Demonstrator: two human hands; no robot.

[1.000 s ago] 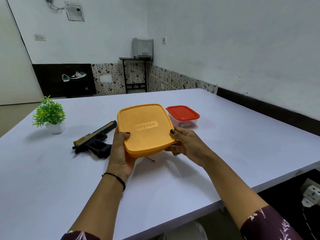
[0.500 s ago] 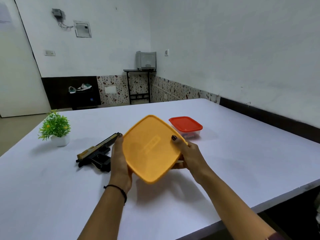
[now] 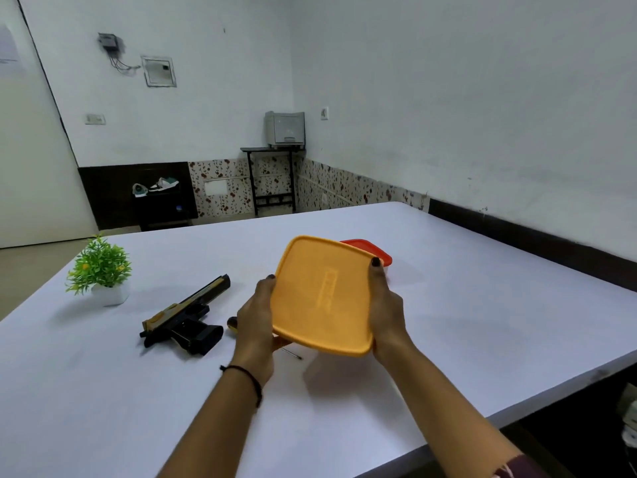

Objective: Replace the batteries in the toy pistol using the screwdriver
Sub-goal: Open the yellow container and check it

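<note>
While I sit at the white table (image 3: 448,305), both my hands are up off its surface with an orange container (image 3: 320,294) held between them, its flat square face tilted toward me, a faint raised rectangle at its middle. Only that face and its rim show, so I cannot tell whether it is the whole box or just the lid. My left hand (image 3: 255,319) grips the left edge, one dark-nailed fingertip hooked over the rim near the top and the thumb lower down on the outside. My right hand (image 3: 387,308) clasps the right edge, with a fingertip curled onto the upper right corner. A thin black band (image 3: 246,377) circles my left wrist. The toy pistol (image 3: 186,319), black with a gold slide, lies on its side on the table just left of my left hand, muzzle pointing away from me. The screwdriver (image 3: 293,354) lies on the table beneath the container; only its thin metal shaft clearly pokes out below my left hand, the rest mostly hidden. Behind the orange container, a red-lidded box (image 3: 381,253) peeks out on the table. A small green plant in a white pot (image 3: 100,267) stands well to the left of the pistol.
</note>
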